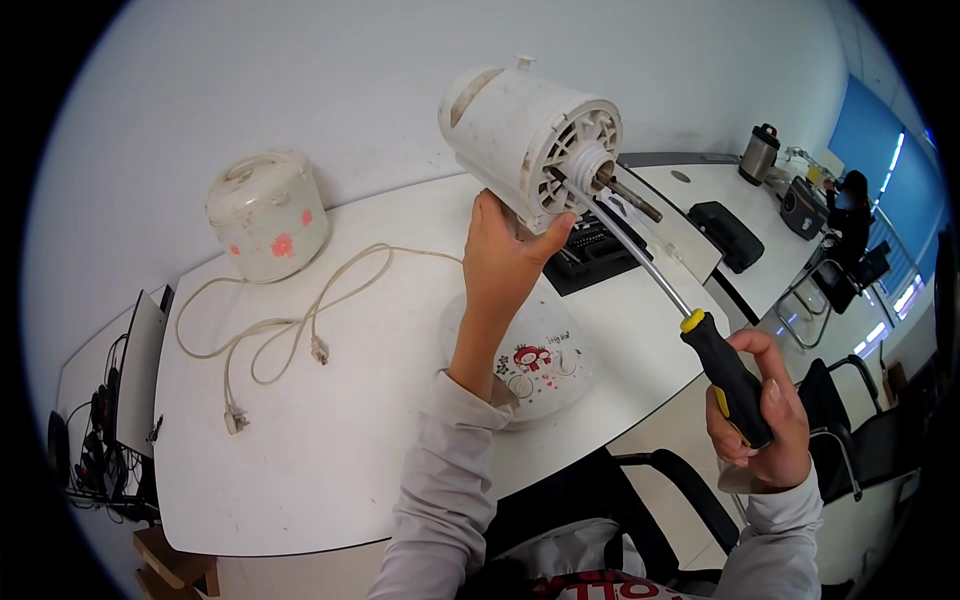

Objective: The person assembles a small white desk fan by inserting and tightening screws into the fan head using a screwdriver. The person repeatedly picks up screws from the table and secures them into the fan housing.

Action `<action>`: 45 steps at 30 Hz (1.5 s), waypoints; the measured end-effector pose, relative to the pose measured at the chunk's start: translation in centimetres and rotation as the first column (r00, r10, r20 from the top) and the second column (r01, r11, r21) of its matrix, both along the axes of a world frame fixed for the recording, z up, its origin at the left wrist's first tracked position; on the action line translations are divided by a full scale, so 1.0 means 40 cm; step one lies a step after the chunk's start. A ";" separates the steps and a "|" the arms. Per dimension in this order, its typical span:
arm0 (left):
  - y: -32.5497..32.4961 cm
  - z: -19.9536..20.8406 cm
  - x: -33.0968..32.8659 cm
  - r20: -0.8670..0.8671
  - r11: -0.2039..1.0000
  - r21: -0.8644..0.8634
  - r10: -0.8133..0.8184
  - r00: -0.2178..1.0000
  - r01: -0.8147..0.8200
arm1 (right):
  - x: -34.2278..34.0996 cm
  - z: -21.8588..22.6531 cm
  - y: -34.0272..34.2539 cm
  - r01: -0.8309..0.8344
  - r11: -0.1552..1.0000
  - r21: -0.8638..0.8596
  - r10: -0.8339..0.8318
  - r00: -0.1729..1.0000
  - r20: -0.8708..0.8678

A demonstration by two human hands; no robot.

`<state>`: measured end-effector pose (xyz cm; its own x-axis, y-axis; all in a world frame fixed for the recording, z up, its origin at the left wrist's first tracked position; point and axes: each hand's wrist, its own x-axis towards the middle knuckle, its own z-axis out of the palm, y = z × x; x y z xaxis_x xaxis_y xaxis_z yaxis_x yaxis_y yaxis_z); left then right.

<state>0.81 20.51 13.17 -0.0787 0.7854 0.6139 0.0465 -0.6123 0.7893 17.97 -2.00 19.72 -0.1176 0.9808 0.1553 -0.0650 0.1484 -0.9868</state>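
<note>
Above the table, my left hand (505, 245) is closed around the underside of a white fan motor housing (520, 140), held tilted. Its slotted round end faces right, with a threaded collar and a metal shaft (635, 197) sticking out. Closed on the black and yellow handle of a long screwdriver (725, 380), my right hand (765, 415) is lower right. The screwdriver's blade runs up to the slotted end beside the collar; whether its tip sits on a screw cannot be made out. A white rounded base (560, 370) with a cartoon print lies below my left wrist.
On the white table (300, 460) stand a floral rice cooker (268, 218) and a loose power cord (300, 322). A black tool case (605, 255) lies open behind the housing. Chairs (860, 430), a steel flask (760, 155) and a seated person (850, 215) are at right.
</note>
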 end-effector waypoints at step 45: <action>0.079 -0.062 -0.042 -0.182 0.990 0.143 0.028 0.983 -0.002 | 0.081 -0.117 0.021 -0.211 0.973 -0.089 0.220 0.971 0.095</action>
<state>-0.85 23.66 10.69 0.0345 0.6888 0.7241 0.1924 -0.7156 0.6715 21.22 -1.15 15.04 -0.3389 0.9392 0.0552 0.0159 0.0643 -0.9978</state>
